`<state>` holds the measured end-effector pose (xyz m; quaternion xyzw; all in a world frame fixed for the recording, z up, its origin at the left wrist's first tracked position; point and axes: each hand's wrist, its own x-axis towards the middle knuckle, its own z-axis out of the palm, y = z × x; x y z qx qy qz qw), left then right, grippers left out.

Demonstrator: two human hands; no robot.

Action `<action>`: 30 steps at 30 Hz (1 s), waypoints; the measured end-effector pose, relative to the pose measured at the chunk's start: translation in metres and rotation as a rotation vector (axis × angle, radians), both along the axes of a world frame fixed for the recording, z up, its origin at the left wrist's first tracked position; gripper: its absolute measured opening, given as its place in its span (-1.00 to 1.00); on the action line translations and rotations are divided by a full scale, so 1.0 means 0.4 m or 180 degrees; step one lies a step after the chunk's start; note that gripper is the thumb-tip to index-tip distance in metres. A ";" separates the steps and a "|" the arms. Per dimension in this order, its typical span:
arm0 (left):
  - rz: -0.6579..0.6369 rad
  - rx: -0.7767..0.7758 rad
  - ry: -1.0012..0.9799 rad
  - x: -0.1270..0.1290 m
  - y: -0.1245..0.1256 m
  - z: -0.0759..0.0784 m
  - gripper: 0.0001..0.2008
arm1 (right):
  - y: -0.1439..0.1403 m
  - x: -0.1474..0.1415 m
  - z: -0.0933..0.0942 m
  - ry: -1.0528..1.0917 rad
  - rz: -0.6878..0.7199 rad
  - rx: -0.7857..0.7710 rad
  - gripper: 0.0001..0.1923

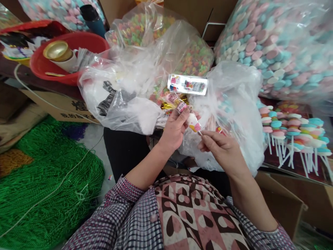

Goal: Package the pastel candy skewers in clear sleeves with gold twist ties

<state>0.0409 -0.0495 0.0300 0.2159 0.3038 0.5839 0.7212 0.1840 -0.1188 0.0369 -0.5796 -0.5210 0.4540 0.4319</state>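
Note:
My left hand [173, 129] pinches a small printed clear wrapper [179, 105] by its lower end, with a gold twist tie [166, 106] beside it. My right hand [223, 149] holds the white stick of a lollipop [194, 123], whose round candy head sits between both hands and touches the wrapper's mouth. Both hands work over a clear plastic bag [234, 104] in my lap. A printed label strip [187, 84] lies on the bags just above my hands.
Big clear bags of small coloured candies [192, 57] and of pink, blue and white discs [281, 45] stand behind. Finished lollipops [293, 133] fill a box at right. A red basin [70, 55] with a gold tape roll sits upper left. Green netting [44, 187] lies at left.

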 end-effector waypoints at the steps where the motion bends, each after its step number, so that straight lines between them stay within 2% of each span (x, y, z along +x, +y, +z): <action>1: -0.0042 0.0037 -0.0026 0.001 -0.003 0.002 -0.80 | 0.002 -0.003 -0.007 -0.0027 0.0029 -0.0074 -0.71; 4: -0.0334 0.0267 0.0149 0.002 -0.009 -0.004 -0.74 | 0.003 -0.018 -0.029 0.0239 -0.0251 -0.0099 -0.71; 6: -0.0593 0.0464 0.0494 0.004 -0.012 -0.014 -0.71 | 0.003 -0.024 -0.036 0.0483 -0.0397 -0.0056 -0.72; 9: -0.0810 0.0830 0.1139 0.006 -0.016 -0.028 -0.72 | 0.005 -0.026 -0.037 0.0609 -0.0392 -0.0091 -0.73; 12: -0.0738 0.1212 0.2081 0.004 -0.019 -0.029 -0.75 | 0.006 -0.025 -0.038 0.0604 -0.0447 -0.0030 -0.73; 15: -0.0599 0.1686 0.3038 0.003 -0.020 -0.020 -0.66 | 0.006 -0.027 -0.047 0.0547 -0.0525 0.0094 -0.75; 19: -0.0493 0.2282 0.3627 0.002 -0.020 -0.005 -0.67 | 0.008 -0.037 -0.062 0.0461 -0.0488 0.0168 -0.73; 22: -0.0588 0.2214 0.3533 -0.009 -0.017 0.004 -0.67 | 0.011 -0.043 -0.063 0.0387 -0.0504 0.0227 -0.71; 24: -0.0680 0.1849 0.3199 -0.020 -0.013 0.011 -0.71 | 0.011 -0.045 -0.057 0.0402 -0.0534 0.0240 -0.73; 27: -0.0538 0.1093 0.2222 -0.030 -0.004 0.018 -0.86 | 0.008 -0.048 -0.051 0.0433 -0.0528 0.0239 -0.77; 30: -0.0510 0.0680 0.1106 -0.022 0.000 0.017 -0.78 | 0.001 -0.055 -0.054 0.0380 -0.0407 0.0219 -0.76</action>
